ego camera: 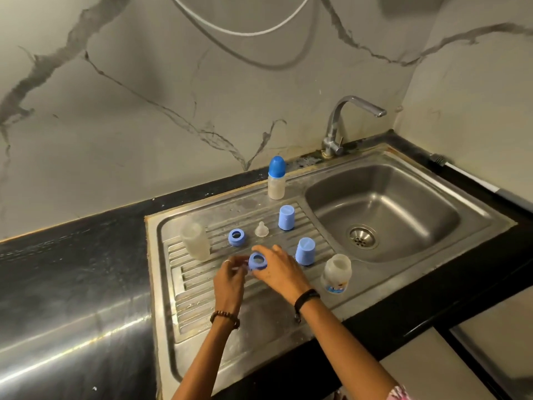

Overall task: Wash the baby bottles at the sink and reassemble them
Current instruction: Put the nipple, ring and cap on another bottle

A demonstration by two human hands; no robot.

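Note:
Over the ribbed drainboard (202,298), my right hand (277,274) grips a blue screw ring (257,261). My left hand (229,280) pinches a small clear piece beside the ring; most of that piece is hidden. On the drainboard stand an open clear bottle (196,241), a second blue ring (236,237), a clear nipple (261,229) and two blue caps (286,217) (305,251). Another open bottle (337,273) stands near the basin. At the back stands an assembled bottle with a blue cap (276,178).
The steel sink basin (383,209) with its drain lies to the right, and the tap (346,122) rises behind it. Black countertop (72,269) stretches to the left. A marble-patterned wall backs the counter.

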